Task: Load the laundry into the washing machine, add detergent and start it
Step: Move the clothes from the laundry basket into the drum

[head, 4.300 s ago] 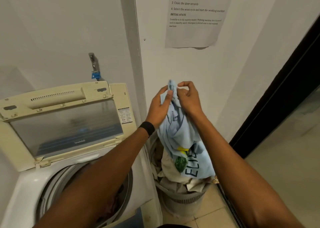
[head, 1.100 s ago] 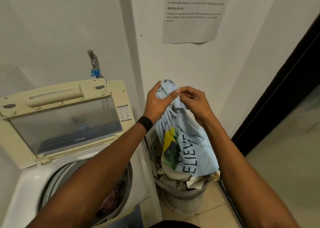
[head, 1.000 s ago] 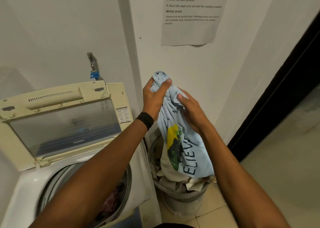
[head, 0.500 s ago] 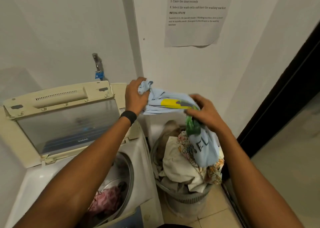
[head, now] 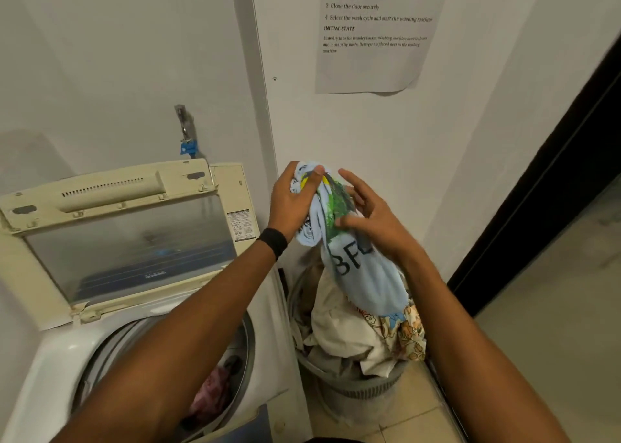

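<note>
The light blue T-shirt point(head: 363, 274), stretched sideways a moment ago, now hangs bunched, long axis nearly upright, hem down. The left forearm point(head: 188, 335) hides part of the washing machine point(head: 53, 355) drum. Beyond, the shirt dangles over the laundry basket point(head: 353, 389); the left hand point(head: 292, 204) grips its top, the right hand point(head: 373, 220) rests splayed against it. Its lettering is partly folded away.
</note>
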Motion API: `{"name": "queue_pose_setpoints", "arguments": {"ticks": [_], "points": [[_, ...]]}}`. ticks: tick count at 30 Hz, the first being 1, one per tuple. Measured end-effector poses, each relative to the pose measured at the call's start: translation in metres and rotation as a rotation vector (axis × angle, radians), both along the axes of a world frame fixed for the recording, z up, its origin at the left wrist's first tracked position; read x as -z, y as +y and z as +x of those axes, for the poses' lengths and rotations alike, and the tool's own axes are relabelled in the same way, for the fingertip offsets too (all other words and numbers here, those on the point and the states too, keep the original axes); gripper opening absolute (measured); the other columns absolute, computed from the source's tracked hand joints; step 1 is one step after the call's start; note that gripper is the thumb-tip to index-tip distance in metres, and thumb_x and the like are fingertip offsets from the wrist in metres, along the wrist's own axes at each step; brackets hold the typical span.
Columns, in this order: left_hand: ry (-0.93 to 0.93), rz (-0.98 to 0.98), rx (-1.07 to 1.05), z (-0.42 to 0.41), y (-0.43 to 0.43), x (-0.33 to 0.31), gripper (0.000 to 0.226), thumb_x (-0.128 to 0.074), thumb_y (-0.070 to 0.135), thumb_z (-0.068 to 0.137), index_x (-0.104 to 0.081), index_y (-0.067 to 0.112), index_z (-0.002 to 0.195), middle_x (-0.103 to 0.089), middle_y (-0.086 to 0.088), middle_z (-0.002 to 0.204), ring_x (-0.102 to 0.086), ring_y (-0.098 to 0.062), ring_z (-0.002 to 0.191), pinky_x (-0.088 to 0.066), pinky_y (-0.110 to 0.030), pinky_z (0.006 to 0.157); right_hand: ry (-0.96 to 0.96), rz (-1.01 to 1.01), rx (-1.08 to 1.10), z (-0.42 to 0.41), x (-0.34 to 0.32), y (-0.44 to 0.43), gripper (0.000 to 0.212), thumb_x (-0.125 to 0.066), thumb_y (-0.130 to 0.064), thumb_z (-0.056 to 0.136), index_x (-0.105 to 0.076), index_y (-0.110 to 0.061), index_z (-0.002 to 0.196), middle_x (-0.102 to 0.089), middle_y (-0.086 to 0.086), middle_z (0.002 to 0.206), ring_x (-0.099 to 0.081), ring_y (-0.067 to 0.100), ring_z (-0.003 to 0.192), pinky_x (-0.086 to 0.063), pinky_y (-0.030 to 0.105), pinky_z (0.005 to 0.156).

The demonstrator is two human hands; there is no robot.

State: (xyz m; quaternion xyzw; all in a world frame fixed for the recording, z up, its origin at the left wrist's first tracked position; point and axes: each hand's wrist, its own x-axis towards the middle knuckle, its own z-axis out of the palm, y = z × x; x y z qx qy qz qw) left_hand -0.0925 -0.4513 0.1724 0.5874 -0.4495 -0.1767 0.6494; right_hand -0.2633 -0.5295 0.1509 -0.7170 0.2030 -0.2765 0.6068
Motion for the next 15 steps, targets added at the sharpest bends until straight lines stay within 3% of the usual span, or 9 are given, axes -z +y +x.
{"name": "queue_pose_setpoints", "arguments": {"ticks": [3, 5, 8, 9, 12, 15], "points": [[0.019, -0.030, -0.077, 0.011, -0.002, -0.009, 0.032, -0.065, 0.032, 0.103, -0.060, 0.000, 0.097, -0.064, -0.009, 0.086, -0.063, -0.013, 0.083, -0.052, -0.033, 0.079, 0.301, -0.244, 0.004, -0.006, 0.038, 0.010, 0.070, -0.080, -0.012, 0.088, -0.044, -0.022, 0.147, -0.059, -0.002, 0.140, -0.059, 0.012, 0.127, -0.050, 0.037, 0.105], [-0.059, -0.018, -0.112, 0.021, -0.001, -0.014, 0.030, -0.067, 0.034, 0.102, -0.061, 0.004, 0.097, -0.067, -0.002, 0.088, -0.065, -0.014, 0.085, -0.052, -0.031, 0.081, 0.372, -0.278, 0.057, -0.015, 0.053, 0.009, 0.051, -0.074, -0.011, 0.093, -0.052, -0.015, 0.139, -0.066, 0.004, 0.130, -0.064, 0.019, 0.118, -0.052, 0.044, 0.100], [-0.112, 0.022, -0.179, 0.037, 0.003, -0.007, 0.028, -0.067, 0.031, 0.102, -0.061, 0.004, 0.097, -0.069, -0.012, 0.094, -0.066, -0.030, 0.094, -0.054, -0.045, 0.087, 0.135, -0.091, 0.243, -0.026, 0.033, 0.002, 0.035, -0.071, -0.015, 0.092, -0.057, -0.023, 0.123, -0.077, 0.002, 0.104, -0.072, 0.013, 0.085, -0.059, 0.035, 0.072], [-0.129, 0.044, -0.204, 0.040, 0.004, -0.002, 0.027, -0.066, 0.029, 0.102, -0.061, 0.003, 0.098, -0.068, -0.016, 0.095, -0.064, -0.034, 0.095, -0.053, -0.050, 0.088, 0.019, -0.036, 0.311, -0.025, 0.018, -0.001, 0.030, -0.071, -0.018, 0.091, -0.059, -0.025, 0.117, -0.077, 0.001, 0.103, -0.073, 0.014, 0.085, -0.059, 0.032, 0.070], [-0.189, 0.139, -0.248, 0.033, 0.005, 0.012, 0.019, -0.065, 0.023, 0.102, -0.063, 0.005, 0.103, -0.065, -0.019, 0.100, -0.060, -0.034, 0.100, -0.051, -0.047, 0.091, -0.273, -0.019, 0.445, -0.012, -0.026, -0.006, 0.020, -0.068, -0.017, 0.090, -0.070, -0.023, 0.109, -0.075, -0.002, 0.109, -0.072, 0.014, 0.100, -0.058, 0.027, 0.081], [-0.108, 0.148, -0.102, 0.012, 0.000, 0.007, 0.024, -0.057, 0.026, 0.103, -0.063, 0.008, 0.119, -0.065, -0.018, 0.116, -0.061, -0.029, 0.112, -0.050, -0.045, 0.102, -0.269, -0.142, 0.513, 0.017, -0.046, -0.001, 0.019, -0.070, -0.014, 0.093, -0.075, -0.020, 0.111, -0.070, 0.005, 0.118, -0.068, 0.015, 0.108, -0.055, 0.026, 0.092]]}}
